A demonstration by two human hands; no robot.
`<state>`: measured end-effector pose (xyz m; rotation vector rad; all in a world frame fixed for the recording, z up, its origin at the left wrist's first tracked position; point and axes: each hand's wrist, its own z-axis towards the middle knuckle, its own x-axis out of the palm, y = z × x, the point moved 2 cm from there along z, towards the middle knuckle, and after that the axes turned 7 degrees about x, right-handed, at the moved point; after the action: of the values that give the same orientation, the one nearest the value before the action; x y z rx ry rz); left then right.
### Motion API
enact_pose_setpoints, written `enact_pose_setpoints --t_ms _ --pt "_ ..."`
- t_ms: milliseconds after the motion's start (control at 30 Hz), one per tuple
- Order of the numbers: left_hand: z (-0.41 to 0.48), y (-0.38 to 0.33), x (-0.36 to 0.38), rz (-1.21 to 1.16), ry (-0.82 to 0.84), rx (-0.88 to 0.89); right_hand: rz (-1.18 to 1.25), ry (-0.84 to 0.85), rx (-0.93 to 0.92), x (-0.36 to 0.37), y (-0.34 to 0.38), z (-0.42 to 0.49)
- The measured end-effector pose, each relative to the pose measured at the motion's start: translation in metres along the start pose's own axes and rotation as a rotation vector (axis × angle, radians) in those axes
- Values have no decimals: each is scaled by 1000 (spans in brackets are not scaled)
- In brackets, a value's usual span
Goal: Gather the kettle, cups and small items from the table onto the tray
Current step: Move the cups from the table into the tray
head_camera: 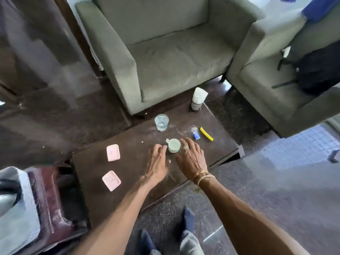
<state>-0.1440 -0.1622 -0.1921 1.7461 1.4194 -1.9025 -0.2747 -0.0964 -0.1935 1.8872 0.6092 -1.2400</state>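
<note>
1. early days by the look of it: the desk [128, 173] carries nearly everything, so i judge most of the gathering is left to do.
2. both hands close on the little pale green cup [174, 145] at mid desk. the left hand [158, 162] is released, fingers straight, tips just beside the cup.
3. the right hand [191, 157] is released too, fingers spread along the cup's other side. touching or not, i cannot tell.
4. the cup stands upright, ungrasped, and looks empty inside.
5. behind it, the glass [161, 122] stands upright with clear water in it.
6. to the right lie a blue item [196, 135] and a yellow stick [206, 133], well apart from two flat pink dishes [113, 152] on the left, both bare.
7. no kettle in plain sight. a dark red thing [49, 199] at the lower left could be the tray, but it is too blurred to call.
</note>
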Motion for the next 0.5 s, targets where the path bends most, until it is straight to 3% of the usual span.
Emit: enact_pose_setpoints --t_ms 500 --pt "97 0 128 -112 106 -170 39 203 168 82 -107 95"
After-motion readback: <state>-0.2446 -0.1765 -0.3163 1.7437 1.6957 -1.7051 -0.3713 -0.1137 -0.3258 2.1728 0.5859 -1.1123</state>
